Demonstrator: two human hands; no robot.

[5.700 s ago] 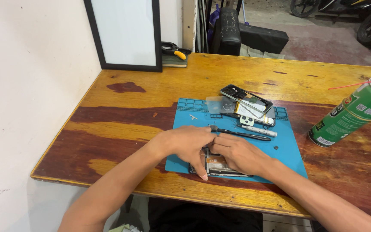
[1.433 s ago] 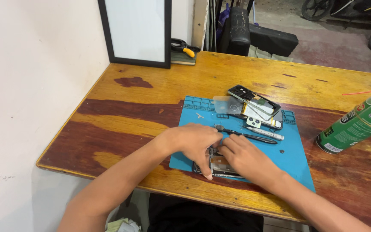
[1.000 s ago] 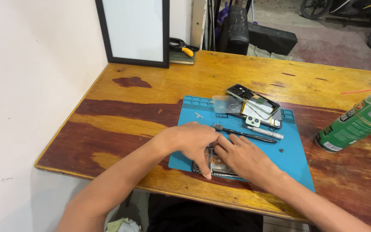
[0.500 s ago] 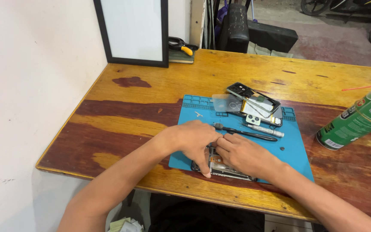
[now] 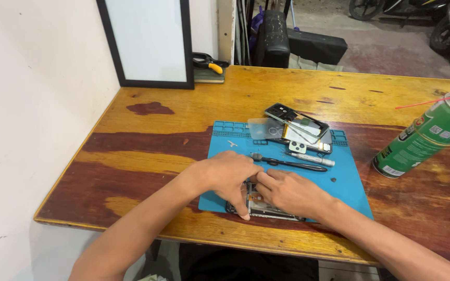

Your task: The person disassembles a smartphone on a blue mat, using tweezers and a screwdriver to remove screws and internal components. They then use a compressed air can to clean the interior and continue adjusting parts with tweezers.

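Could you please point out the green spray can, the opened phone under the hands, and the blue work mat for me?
green spray can [image 5: 425, 138]: head view, middle of its green body.
opened phone [image 5: 263, 207]: head view, exposed inside between the two hands.
blue work mat [image 5: 220, 151]: head view, bare left part.

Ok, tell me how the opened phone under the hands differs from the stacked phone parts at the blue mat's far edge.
The opened phone lies at the near edge of the blue mat, while the stacked phone parts sit at its far edge. The left hand and right hand cover the phone; the parts lie untouched. The phone lies flat and single; the parts overlap, skewed. Both rest on the mat.
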